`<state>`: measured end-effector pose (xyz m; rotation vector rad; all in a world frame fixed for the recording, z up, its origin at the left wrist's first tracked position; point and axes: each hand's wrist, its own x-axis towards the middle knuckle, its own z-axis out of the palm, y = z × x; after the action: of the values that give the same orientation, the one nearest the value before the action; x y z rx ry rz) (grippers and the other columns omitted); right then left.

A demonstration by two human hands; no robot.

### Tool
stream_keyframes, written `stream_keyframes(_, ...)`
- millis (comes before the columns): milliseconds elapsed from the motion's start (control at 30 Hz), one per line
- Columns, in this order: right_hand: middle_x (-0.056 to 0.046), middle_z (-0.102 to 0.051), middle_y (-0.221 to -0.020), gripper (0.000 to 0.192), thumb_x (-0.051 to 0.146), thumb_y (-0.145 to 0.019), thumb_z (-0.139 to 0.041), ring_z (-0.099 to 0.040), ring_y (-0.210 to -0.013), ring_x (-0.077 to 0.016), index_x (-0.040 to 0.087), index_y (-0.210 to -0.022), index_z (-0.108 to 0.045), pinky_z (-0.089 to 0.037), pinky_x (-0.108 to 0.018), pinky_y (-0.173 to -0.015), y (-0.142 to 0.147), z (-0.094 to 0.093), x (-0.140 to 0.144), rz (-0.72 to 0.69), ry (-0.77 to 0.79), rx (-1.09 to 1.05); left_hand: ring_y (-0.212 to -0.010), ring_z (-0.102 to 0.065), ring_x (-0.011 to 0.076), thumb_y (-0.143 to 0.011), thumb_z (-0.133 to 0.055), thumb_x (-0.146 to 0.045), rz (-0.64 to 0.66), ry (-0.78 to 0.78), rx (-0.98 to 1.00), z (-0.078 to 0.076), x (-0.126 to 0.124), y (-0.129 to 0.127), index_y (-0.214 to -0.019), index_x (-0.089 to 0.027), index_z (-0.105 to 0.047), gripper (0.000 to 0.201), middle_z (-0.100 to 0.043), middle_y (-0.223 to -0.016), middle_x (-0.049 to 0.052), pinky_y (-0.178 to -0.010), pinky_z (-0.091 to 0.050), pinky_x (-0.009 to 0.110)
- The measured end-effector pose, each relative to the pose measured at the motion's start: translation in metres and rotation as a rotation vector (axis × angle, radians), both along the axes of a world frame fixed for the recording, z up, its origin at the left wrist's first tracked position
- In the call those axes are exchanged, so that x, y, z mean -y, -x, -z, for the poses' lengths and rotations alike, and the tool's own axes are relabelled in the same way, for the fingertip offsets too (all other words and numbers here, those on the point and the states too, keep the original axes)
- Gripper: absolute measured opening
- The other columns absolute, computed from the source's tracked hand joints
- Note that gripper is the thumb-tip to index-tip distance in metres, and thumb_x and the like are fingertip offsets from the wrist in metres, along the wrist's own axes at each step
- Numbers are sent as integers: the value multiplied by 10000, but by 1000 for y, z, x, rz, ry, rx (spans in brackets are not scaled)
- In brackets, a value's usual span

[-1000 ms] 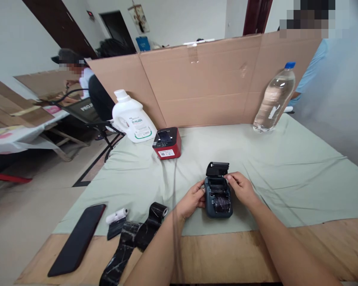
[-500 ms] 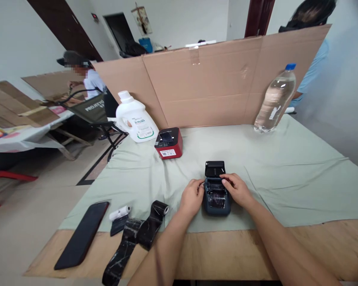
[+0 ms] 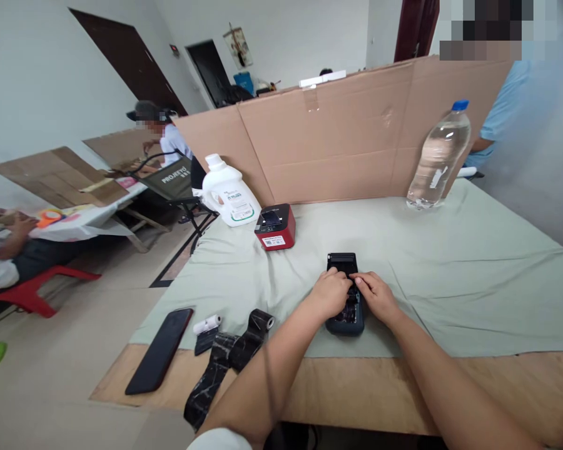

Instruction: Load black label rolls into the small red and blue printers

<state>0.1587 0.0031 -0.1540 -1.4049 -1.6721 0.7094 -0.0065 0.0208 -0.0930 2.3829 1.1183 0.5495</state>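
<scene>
On the green cloth in front of me lies a small dark blue label printer [image 3: 346,327], its black lid [image 3: 342,257] swung back. My left hand [image 3: 332,291] reaches across the printer with curled fingers on its inner part, hiding much of the compartment. At the printer's right edge is my right hand [image 3: 376,294], thumb and forefinger bent against the rim near the hinge. Dark shiny film shows inside the compartment below my left fingers. Left of my forearm, a roll of black film [image 3: 253,340] lies partly unwound, with a small white roll [image 3: 207,324] beside it.
A black phone-like slab [image 3: 160,351] rests at the left table edge. Farther back stand a red and black box [image 3: 276,228], a white jug [image 3: 229,192] and a water bottle [image 3: 438,159], before a cardboard screen [image 3: 328,150]. Other people sit beyond the table.
My left hand has moved from the printer's left side onto its inner part. My right hand stays at the right edge. The view has shifted, showing more of the left side.
</scene>
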Motion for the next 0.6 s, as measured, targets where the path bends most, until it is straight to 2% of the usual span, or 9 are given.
stream_keyframes(67, -98, -675, -1022, 438, 476, -940, -378, -632, -987, -245, 219, -1079, -704, -478, -398, -895, -1, 1, -1, -12, -8, 19, -908, -526, 314, -670, -669, -118, -16, 5, -3, 1, -5, -8, -744, -190, -706, 110, -636, -766, 137, -921, -376, 446)
stream_keyframes(133, -90, -680, -1003, 449, 486, -942, -365, -635, -970, -243, 226, -1061, -710, -478, -392, -888, -1, 3, -2, -19, -16, 38, -955, -530, 316, -658, -683, -123, -44, 14, -99, -4, -7, -13, -732, -180, -682, 93, -633, -787, 138, -959, -360, 454)
stream_keyframes(233, -74, -686, -964, 464, 503, -945, -349, -638, -941, -238, 235, -1025, -719, -481, -371, -866, -2, 5, -3, -10, -28, 55, -1032, -534, 307, -674, -648, -131, -52, 22, -400, -19, -4, -17, -864, -158, -663, 193, -653, -944, 132, -959, -377, 446)
stream_keyframes(300, -69, -686, -948, 457, 501, -945, -352, -637, -928, -236, 240, -1017, -721, -481, -361, -854, -3, 7, -4, 0, -31, 63, -1024, -553, 289, -680, -631, -143, -40, 23, -463, -26, 1, -16, -943, -167, -637, 264, -659, -974, 103, -945, -399, 437)
stream_keyframes(367, -69, -686, -947, 444, 492, -942, -363, -636, -933, -237, 242, -1023, -722, -477, -362, -860, -4, 8, -4, -2, -31, 67, -966, -580, 250, -683, -628, -155, -63, 57, -323, -30, 6, -10, -973, -188, -608, 293, -663, -949, 63, -929, -425, 408)
stream_keyframes(467, -72, -686, -979, 441, 488, -938, -368, -636, -949, -237, 246, -1057, -718, -472, -372, -873, -4, 8, -3, -7, -15, 62, -885, -595, 176, -686, -626, -156, -139, 224, 96, -34, 15, 17, -992, -193, -565, 314, -643, -962, 32, -856, -470, 319)
stream_keyframes(533, -72, -685, -1000, 445, 484, -939, -364, -637, -941, -232, 247, -1080, -713, -476, -372, -858, -4, 8, -3, -5, 0, 61, -869, -596, 154, -680, -646, -169, -169, 377, 317, -41, 21, 53, -986, -176, -554, 320, -627, -978, 38, -822, -477, 288)
stream_keyframes(600, -72, -685, -987, 444, 483, -936, -368, -637, -914, -226, 245, -1085, -711, -479, -367, -832, -4, 9, -3, 0, 5, 66, -890, -596, 163, -649, -707, -215, -167, 514, 325, -52, 28, 102, -970, -164, -573, 351, -624, -990, 46, -844, -467, 302)
